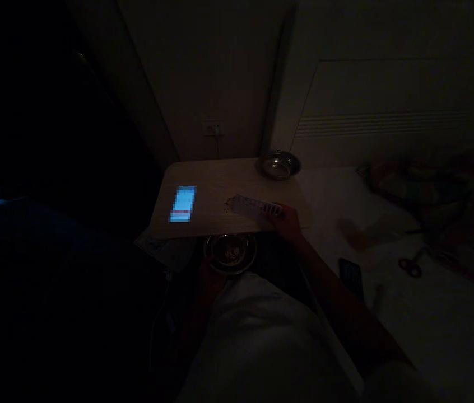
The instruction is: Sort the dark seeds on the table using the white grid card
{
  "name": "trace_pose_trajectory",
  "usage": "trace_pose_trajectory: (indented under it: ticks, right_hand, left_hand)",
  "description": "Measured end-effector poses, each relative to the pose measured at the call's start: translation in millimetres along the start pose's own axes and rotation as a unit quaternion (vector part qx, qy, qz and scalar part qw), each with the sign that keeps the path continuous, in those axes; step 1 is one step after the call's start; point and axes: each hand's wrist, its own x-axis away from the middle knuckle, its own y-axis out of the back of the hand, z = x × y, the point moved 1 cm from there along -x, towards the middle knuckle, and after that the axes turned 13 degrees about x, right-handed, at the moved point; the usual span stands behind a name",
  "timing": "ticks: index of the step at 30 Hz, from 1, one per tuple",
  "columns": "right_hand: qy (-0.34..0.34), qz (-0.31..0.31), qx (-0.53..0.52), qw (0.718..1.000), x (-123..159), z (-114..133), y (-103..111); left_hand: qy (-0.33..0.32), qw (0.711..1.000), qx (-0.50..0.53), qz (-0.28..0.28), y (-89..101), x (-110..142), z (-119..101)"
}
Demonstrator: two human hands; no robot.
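Note:
In the dim head view, my right hand (pixel 286 221) is closed on one end of a long, flat, pale strip (pixel 251 207) with a row of dark slots near my fingers. Its exact kind is hard to make out. Its far end lies over the wooden tabletop (pixel 207 173), beside a scatter of small dark bits (pixel 227 205). Just below the table's front edge, my left hand (pixel 212 275) grips the rim of a metal bowl (pixel 208 252). Pale and brown pieces (pixel 233 254) lie inside that bowl.
A lit phone (pixel 183 204) lies on the table's left side. Another metal bowl (pixel 279 166) stands at its back right corner. On the pale surface to the right are a dark phone-like object (pixel 351 275), red-handled scissors (pixel 410 267) and crumpled cloth (pixel 422 187). A wall socket (pixel 212 129) holds a plug.

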Motion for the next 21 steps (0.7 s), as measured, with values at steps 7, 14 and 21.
trace_pose_trajectory:
  ticks: [7, 14, 21]
  right_hand:
    - [0.004, 0.017, -0.003, 1.000, 0.4, 2.5, -1.9]
    - [0.024, 0.037, 0.016, 0.999, 0.7, 10.4, 2.1]
    - [-0.016, 0.069, -0.026, 0.997, 5.6, 2.9, -1.8]
  left_hand:
    - [-0.040, 0.999, 0.003, -0.007, 3.0, 1.0, 1.4]
    - [-0.009, 1.000, 0.004, 0.002, 2.1, 0.1, 1.8]
    - [-0.018, 1.000, -0.001, 0.013, -0.3, 1.3, 1.3]
